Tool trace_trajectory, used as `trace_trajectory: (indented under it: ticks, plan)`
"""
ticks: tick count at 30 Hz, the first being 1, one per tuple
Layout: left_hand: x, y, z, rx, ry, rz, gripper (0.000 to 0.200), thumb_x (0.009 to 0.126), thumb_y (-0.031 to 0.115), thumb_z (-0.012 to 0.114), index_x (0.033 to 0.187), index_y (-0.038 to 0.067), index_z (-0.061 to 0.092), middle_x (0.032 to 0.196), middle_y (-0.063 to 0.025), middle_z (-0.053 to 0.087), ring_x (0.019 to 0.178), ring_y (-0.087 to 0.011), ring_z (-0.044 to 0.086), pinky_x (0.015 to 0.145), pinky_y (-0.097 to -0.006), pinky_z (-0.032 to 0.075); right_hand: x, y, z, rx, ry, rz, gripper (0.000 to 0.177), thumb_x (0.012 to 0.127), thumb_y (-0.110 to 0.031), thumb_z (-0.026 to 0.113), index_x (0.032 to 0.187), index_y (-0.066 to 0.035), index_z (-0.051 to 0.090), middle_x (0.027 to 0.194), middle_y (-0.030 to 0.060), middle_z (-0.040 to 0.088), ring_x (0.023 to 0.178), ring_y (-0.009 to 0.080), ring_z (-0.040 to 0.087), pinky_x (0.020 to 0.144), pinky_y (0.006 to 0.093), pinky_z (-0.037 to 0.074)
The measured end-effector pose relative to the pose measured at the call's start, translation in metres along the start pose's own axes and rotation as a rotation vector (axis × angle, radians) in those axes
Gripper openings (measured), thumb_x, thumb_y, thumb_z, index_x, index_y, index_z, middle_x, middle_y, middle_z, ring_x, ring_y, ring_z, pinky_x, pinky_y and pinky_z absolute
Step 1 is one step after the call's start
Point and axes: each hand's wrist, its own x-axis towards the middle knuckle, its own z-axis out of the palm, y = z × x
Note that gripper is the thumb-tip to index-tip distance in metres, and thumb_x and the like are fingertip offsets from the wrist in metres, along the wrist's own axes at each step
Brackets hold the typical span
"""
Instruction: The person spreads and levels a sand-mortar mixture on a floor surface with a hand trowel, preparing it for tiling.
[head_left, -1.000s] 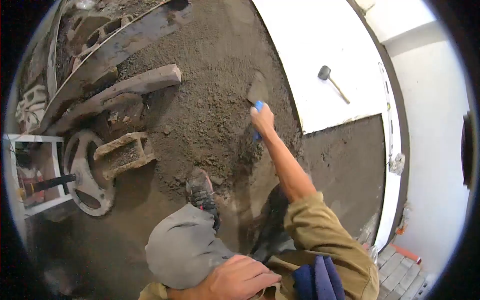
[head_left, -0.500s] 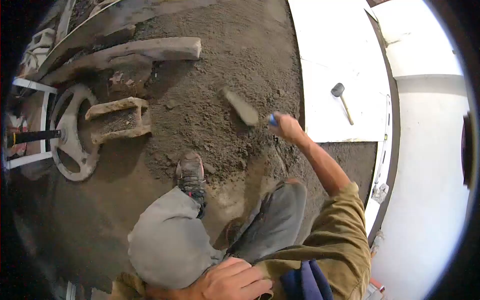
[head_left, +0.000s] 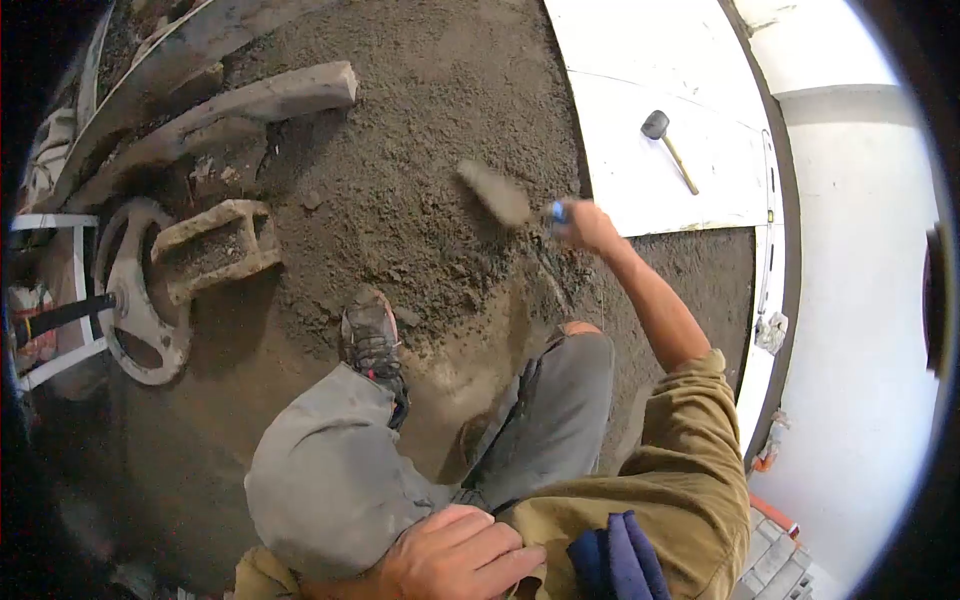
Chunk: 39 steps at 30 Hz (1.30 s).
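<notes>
The trowel [head_left: 495, 192] has edged up the frame and is now just above centre, over the sand bed [head_left: 420, 110]. The right hand [head_left: 585, 225] is wrapped tight round its blue handle, the sensible place to hold it. The blade looks stiff, light and gritty. The left hand [head_left: 455, 555] lies spread on the knee at bottom centre. A mallet [head_left: 665, 145] lies at upper right.

— Any lettering on the trowel [head_left: 497, 193] or the mallet [head_left: 656, 125]?
— None that can be read. The trowel's blue handle looks plain, and so does the mallet head.
— The white slab [head_left: 640, 80], the concrete block [head_left: 212, 250]?
— No legible marks, labels or numbers there either.
</notes>
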Motion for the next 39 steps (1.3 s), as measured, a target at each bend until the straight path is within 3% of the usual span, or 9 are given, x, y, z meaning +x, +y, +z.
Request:
trace_trajectory:
  ticks: [1, 6, 9, 11, 18, 21, 26, 31, 39]
  plan:
    - [0.0, 0.001, 0.004, -0.013, 0.098, 0.029, 0.025, 0.076, 0.016, 0.066, 0.099, 0.008, 0.068, 0.086, -0.0051, 0.06, 0.079, -0.0213, 0.061, 0.073, -0.034, 0.048, 0.019, 0.008, 0.005, 0.117, 0.16, 0.007, 0.029, 0.082, -0.026, 0.069, 0.105, -0.007, 0.066, 0.086, 0.0186, 0.069, 0.079, 0.0365, 0.067, 0.072, 0.0454, 0.052]
    - [-0.002, 0.009, 0.018, -0.033, 0.303, 0.007, 0.022, 0.074, 0.019, 0.067, 0.091, 0.005, 0.067, 0.08, -0.0071, 0.057, 0.074, -0.0238, 0.058, 0.07, -0.0344, 0.046, 0.068, -0.034, 0.022, 0.011, 0.112, 0.112, 0.03, 0.086, -0.028, 0.065, 0.1, -0.002, 0.066, 0.088, 0.0228, 0.069, 0.086, 0.0398, 0.068, 0.072, 0.0484, 0.051]
    - [-0.011, 0.011, 0.021, 0.024, 0.033, -0.017, 0.032, 0.077, 0.014, 0.063, 0.109, 0.013, 0.07, 0.093, -0.0014, 0.064, 0.083, -0.0185, 0.063, 0.079, -0.0325, 0.05, 0.023, -0.078, 0.04, 0.02, -0.04, -0.048, 0.03, 0.086, -0.03, 0.065, 0.102, -0.005, 0.066, 0.09, 0.0231, 0.069, 0.088, 0.0416, 0.067, 0.073, 0.0485, 0.051]
    - [-0.011, 0.014, 0.032, 0.044, 0.347, -0.004, 0.023, 0.074, 0.019, 0.066, 0.093, 0.005, 0.067, 0.08, -0.0067, 0.057, 0.074, -0.0239, 0.058, 0.07, -0.0344, 0.046, -0.002, -0.111, 0.024, -0.083, -0.177, -0.156, 0.039, 0.087, -0.039, 0.063, 0.104, -0.003, 0.062, 0.091, 0.0243, 0.069, 0.089, 0.0416, 0.066, 0.08, 0.0495, 0.052]
    - [0.007, 0.02, 0.039, 0.11, 0.143, 0.076, 0.017, 0.082, 0.015, 0.065, 0.097, 0.008, 0.069, 0.083, -0.0057, 0.062, 0.077, -0.0239, 0.06, 0.076, -0.0367, 0.047, -0.018, -0.244, 0.127, 0.408, -0.117, -0.028, 0.047, 0.087, -0.033, 0.059, 0.11, 0.007, 0.047, 0.088, 0.0332, 0.065, 0.084, 0.0487, 0.065, 0.079, 0.056, 0.051]
    - [0.014, 0.018, 0.029, 0.193, -0.082, 0.093, 0.032, 0.079, 0.015, 0.062, 0.109, 0.016, 0.07, 0.096, 0.0, 0.065, 0.083, -0.0171, 0.063, 0.081, -0.033, 0.05, -0.03, -0.221, 0.135, 0.458, -0.061, 0.145, 0.045, 0.089, -0.034, 0.057, 0.112, 0.003, 0.046, 0.089, 0.0314, 0.066, 0.085, 0.048, 0.065, 0.078, 0.0563, 0.051]
    - [0.004, 0.01, 0.026, 0.145, -0.027, -0.027, 0.029, 0.078, 0.021, 0.073, 0.107, 0.019, 0.071, 0.093, 0.0056, 0.068, 0.082, -0.012, 0.064, 0.083, -0.0361, 0.05, -0.081, -0.158, 0.12, 0.529, 0.13, 0.56, 0.045, 0.093, -0.039, 0.054, 0.115, -0.001, 0.043, 0.094, 0.0318, 0.065, 0.086, 0.0491, 0.064, 0.078, 0.0557, 0.05]
    - [0.008, 0.007, 0.024, 0.152, -0.02, 0.031, 0.028, 0.076, 0.023, 0.079, 0.103, 0.02, 0.072, 0.088, 0.0062, 0.069, 0.081, -0.0114, 0.064, 0.083, -0.0371, 0.05, -0.067, -0.158, 0.124, 0.553, 0.173, 0.402, 0.046, 0.091, -0.04, 0.056, 0.111, 0.001, 0.048, 0.091, 0.0333, 0.065, 0.086, 0.0513, 0.063, 0.078, 0.0573, 0.049]
    - [0.005, 0.011, 0.012, 0.166, -0.078, -0.094, 0.027, 0.075, 0.025, 0.079, 0.102, 0.022, 0.072, 0.09, 0.0065, 0.07, 0.082, -0.0116, 0.065, 0.083, -0.0375, 0.05, -0.053, -0.103, 0.118, 0.741, 0.513, 0.705, 0.048, 0.09, -0.041, 0.055, 0.107, 0.003, 0.051, 0.097, 0.036, 0.063, 0.094, 0.0521, 0.061, 0.083, 0.0545, 0.049]
